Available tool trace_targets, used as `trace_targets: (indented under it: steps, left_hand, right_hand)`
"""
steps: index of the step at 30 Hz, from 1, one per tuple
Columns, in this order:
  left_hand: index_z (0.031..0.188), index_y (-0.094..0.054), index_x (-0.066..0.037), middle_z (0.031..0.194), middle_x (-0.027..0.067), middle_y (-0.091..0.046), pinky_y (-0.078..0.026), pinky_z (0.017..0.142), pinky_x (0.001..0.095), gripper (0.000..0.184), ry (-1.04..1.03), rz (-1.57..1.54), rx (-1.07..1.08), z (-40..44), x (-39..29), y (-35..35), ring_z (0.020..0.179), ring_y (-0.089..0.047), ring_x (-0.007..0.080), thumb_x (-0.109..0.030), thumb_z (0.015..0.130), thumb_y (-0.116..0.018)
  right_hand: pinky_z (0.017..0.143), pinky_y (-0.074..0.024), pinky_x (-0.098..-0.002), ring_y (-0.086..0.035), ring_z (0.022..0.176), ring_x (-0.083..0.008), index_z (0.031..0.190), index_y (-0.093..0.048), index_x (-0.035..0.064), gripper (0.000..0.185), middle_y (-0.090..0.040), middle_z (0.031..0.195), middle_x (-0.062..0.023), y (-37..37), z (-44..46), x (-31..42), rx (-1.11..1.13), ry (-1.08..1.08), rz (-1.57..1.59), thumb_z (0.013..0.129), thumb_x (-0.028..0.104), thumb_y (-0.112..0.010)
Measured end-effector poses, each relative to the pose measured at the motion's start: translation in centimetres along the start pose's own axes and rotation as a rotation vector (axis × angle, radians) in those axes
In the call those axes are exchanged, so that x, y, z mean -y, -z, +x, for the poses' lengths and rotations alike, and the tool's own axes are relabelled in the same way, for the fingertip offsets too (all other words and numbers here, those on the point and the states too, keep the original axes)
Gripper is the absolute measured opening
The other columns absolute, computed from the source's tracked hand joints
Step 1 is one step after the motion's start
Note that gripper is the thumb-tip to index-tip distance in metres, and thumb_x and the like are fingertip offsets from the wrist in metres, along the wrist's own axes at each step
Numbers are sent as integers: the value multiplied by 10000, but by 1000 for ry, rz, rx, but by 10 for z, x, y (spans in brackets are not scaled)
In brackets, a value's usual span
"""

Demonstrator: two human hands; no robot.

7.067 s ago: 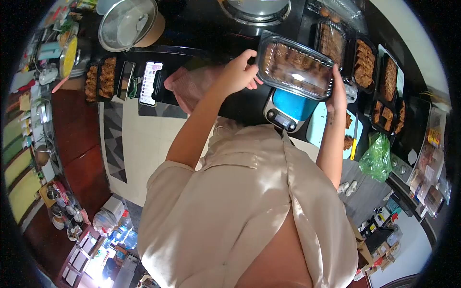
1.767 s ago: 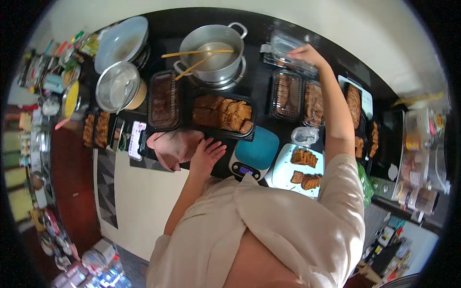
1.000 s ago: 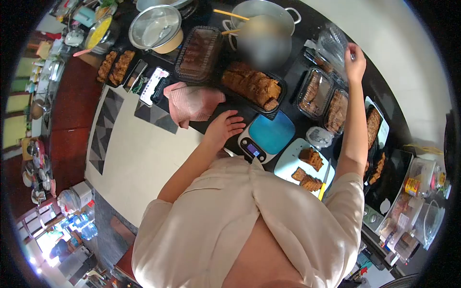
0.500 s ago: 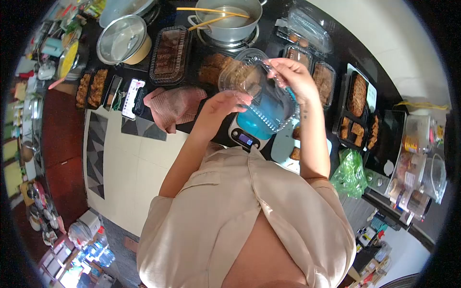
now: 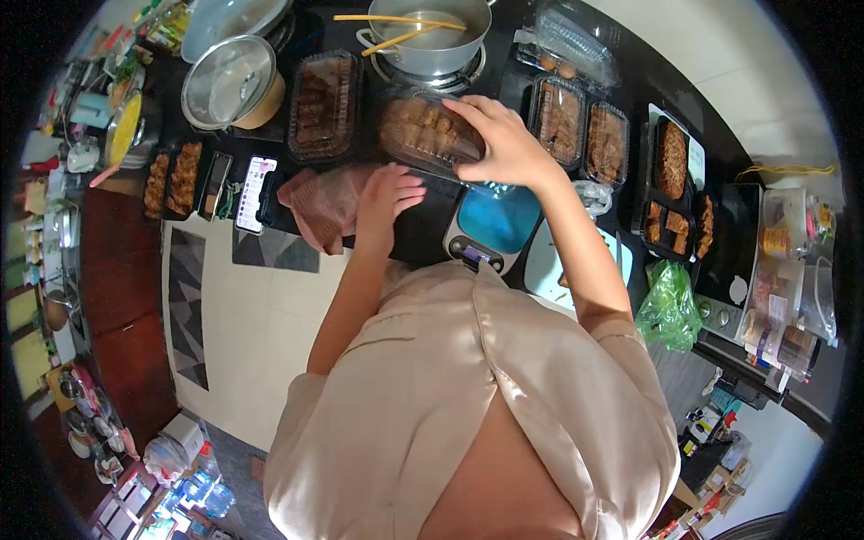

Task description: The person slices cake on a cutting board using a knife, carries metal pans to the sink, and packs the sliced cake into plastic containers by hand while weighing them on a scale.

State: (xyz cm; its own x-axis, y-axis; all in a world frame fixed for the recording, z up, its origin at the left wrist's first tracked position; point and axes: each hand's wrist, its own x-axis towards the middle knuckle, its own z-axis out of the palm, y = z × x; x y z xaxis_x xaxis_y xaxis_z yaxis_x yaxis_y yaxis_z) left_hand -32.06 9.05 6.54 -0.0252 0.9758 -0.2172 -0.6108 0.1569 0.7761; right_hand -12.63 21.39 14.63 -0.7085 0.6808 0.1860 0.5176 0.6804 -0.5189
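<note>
A clear-lidded plastic food box [image 5: 423, 130] with brown baked pieces inside sits on the black counter in front of me. My right hand [image 5: 508, 148] grips its right end, thumb on the near side and fingers over the top. Fingers stretched out, my left hand [image 5: 387, 198] rests at the right edge of a pink cloth [image 5: 324, 202], just below the box. Close under my right hand is a kitchen scale [image 5: 495, 220] with a blue top. Part of a pale cutting board [image 5: 549, 265] shows beside the scale, partly behind my right forearm.
Another filled box [image 5: 324, 103] stands to the left, beside a pot [image 5: 427, 45] with chopsticks. Two smaller filled boxes [image 5: 558, 117] lie to the right. Farther right are a dark tray [image 5: 670, 225] of brown pieces and a green bag [image 5: 669, 306]. A phone [image 5: 256, 193] leans at the left.
The clear lid, held up in both hands before, now covers the food box. My right hand has moved left onto the box; my left hand has let go and dropped to the cloth.
</note>
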Motion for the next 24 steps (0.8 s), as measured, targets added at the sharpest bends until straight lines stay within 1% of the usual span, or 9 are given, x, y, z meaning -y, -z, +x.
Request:
trace_targets:
  steps: [2,3,4,6,9,13,17,22,24]
  left_hand:
    - [1151,-490,4,982,169,-613,-552,691,308,288,73,216,-402,1,-2,11,824,-645,229,-199,948,-462]
    - [1195,-462,12,965,163,-610,-553,636,284,326,30,226,-415,-1,-6,12,777,-648,213,-202,949,-459]
    - [1195,-462,12,965,163,-610,-553,636,284,326,32,224,-417,0,-7,14,777,-648,213,-202,949,-459]
    - [1261,-398,33,980,169,-601,-554,647,296,390,-89,263,-356,4,-9,17,779,-648,226,-199,952,-448]
    - [1305,-332,57,962,172,-587,-558,643,307,447,-23,257,-355,19,-13,14,774,-652,240,-197,954,-441]
    - [1298,-323,74,920,181,-578,-562,610,304,450,13,269,-370,36,-11,15,742,-658,251,-197,956,-433]
    - [1258,-352,105,856,193,-578,-556,543,285,431,-5,325,-362,43,-5,21,652,-661,259,-198,960,-417]
    - [1238,-379,119,760,206,-614,-555,522,290,405,-24,345,-344,40,-7,16,597,-658,261,-162,947,-409]
    - [1276,-344,106,726,213,-628,-559,530,297,421,25,431,-335,40,-7,18,598,-660,261,-105,916,-405]
  right_hand:
    - [989,-320,-475,-419,1190,-368,1321,-437,132,865,-450,1277,-196,-13,14,-12,42,-1,12,539,350,-735]
    - [990,-322,-462,-421,1190,-364,1326,-431,133,857,-443,1287,-186,-17,19,-12,73,18,-34,546,335,-723]
    - [992,-324,-449,-423,1190,-359,1331,-425,134,850,-436,1297,-176,-21,22,-13,104,36,-80,553,320,-710]
    - [1000,-311,-465,-420,1197,-360,1340,-416,152,860,-423,1313,-170,-25,25,-15,124,16,-62,551,332,-710]
    - [999,-296,-488,-404,1209,-365,1343,-417,179,881,-427,1311,-187,-29,26,-17,93,34,-74,546,395,-726]
    - [1000,-291,-478,-396,1218,-355,1353,-404,210,888,-416,1332,-168,-28,30,-17,82,59,-123,546,394,-726]
    - [995,-292,-477,-400,1211,-354,1360,-391,235,888,-412,1339,-160,-26,31,-20,101,67,-80,554,401,-725]
    - [998,-289,-479,-396,1215,-345,1358,-393,207,881,-414,1338,-151,-29,24,-22,104,93,-134,570,416,-727]
    - [1005,-286,-479,-393,1220,-343,1360,-392,189,882,-415,1338,-144,-27,19,-21,124,112,-168,577,420,-727]
